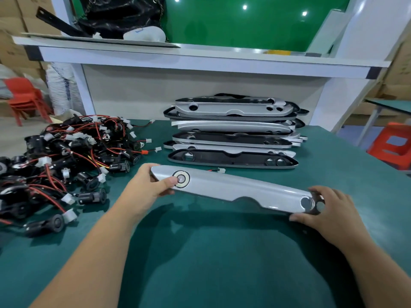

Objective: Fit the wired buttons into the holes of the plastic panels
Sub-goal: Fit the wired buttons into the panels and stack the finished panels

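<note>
L hand grips silver panel w/ thumb on fitted button; R hand grips other end.

This is a small factory assembly shop, and I sit at one of its work stations. My desk is covered in a green mat, with a white-framed shelf over it. Parts lie here in bulk: a tangled heap of wired buttons on the left, a stack of identical plastic panels at the back. Cardboard boxes are piled behind, beside a full white sack and stacked red plastic chairs. Another green-topped table stands to the right.
</note>
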{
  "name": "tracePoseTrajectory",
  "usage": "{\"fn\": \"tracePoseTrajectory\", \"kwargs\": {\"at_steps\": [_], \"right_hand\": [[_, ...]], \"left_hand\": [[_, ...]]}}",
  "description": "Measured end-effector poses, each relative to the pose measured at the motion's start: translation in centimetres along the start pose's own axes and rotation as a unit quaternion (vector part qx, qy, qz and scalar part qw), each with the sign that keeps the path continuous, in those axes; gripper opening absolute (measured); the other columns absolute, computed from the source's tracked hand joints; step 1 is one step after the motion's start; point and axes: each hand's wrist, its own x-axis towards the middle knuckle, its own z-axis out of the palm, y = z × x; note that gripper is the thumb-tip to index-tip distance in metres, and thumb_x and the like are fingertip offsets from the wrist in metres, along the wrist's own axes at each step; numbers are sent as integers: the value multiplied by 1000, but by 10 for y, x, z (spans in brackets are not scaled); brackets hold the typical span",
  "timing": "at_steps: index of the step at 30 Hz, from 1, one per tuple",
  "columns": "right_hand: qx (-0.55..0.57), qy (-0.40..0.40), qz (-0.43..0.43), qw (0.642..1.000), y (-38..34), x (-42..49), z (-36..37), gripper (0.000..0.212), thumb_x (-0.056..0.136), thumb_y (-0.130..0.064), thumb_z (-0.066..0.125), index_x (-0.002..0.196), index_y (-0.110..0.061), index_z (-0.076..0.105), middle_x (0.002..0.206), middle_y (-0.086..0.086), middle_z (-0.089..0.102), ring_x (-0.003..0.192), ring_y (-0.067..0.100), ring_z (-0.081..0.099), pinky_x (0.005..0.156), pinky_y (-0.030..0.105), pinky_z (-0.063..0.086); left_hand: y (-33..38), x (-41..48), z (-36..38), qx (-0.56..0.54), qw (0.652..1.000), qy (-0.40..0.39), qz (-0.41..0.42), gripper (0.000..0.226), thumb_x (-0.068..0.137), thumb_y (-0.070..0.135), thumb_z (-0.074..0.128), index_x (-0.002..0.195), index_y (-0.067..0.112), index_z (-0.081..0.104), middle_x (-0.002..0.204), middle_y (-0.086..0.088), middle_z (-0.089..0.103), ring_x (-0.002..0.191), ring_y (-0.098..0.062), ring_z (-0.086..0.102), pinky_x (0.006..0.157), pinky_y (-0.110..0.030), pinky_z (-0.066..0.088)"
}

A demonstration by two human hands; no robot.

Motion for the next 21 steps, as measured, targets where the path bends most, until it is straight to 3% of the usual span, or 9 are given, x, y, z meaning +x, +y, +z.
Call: {"fn": "tracePoseTrajectory", "kwargs": {"at_steps": [2,4,7,9,12,15,17,21], "right_hand": [[25,21,-6,999,3,-1,-3,83,44,-47,89,116,-19,59,114,3,55,117,26,39,97,37,33],[48,22,-18,998,7,-4,-4,75,47,-42,90,113,-22,60,106,-4,52,115,25,42,92,34,34],[62,30,-45,997,9,-8,-6,59,57,-32,88,109,-24,63,103,-5,54,108,25,50,86,31,36],[69,32,-53,996,8,-12,-10,57,59,-29,87,111,-23,63,104,-6,54,104,24,53,85,31,38],[73,-19,-65,995,10,-24,-20,73,56,-35,89,122,-26,58,120,-6,51,113,17,48,97,34,39],[36,-48,-118,991,18,-43,-38,80,56,-35,89,128,-28,54,122,-14,45,119,15,42,103,29,32],[18,-2,-95,995,29,-58,-65,74,60,-25,88,126,-25,56,117,-11,48,113,18,46,95,27,34],[-62,123,-26,990,86,-104,-161,78,52,-13,91,122,-21,58,114,2,57,102,27,54,88,23,39]], "left_hand": [[1,-15,-12,-48,998,-41,0,26,85,11,66,107,18,56,102,-18,61,66,-16,68,73,-29,57],[-2,-30,-24,7,998,-55,20,23,86,12,65,107,22,60,103,-19,66,73,-19,69,82,-36,55],[-9,-50,-34,119,992,-1,49,25,90,13,63,99,36,60,90,2,72,72,-17,69,90,-49,50],[-8,-60,-35,91,994,21,60,25,91,12,62,98,36,61,86,3,71,67,-16,66,92,-53,48],[-1,-69,-31,32,995,36,93,22,92,10,57,104,28,59,82,4,71,62,-11,63,86,-46,50],[18,-77,-15,-31,993,26,115,21,91,8,56,103,24,61,78,4,69,58,-7,58,65,-23,52],[37,-81,10,-49,990,-2,136,21,89,9,58,98,28,63,80,1,68,59,-7,58,59,-19,52],[82,-100,95,-50,970,-111,211,28,76,25,74,89,48,63,73,7,66,61,-10,63,78,-40,49]]}}
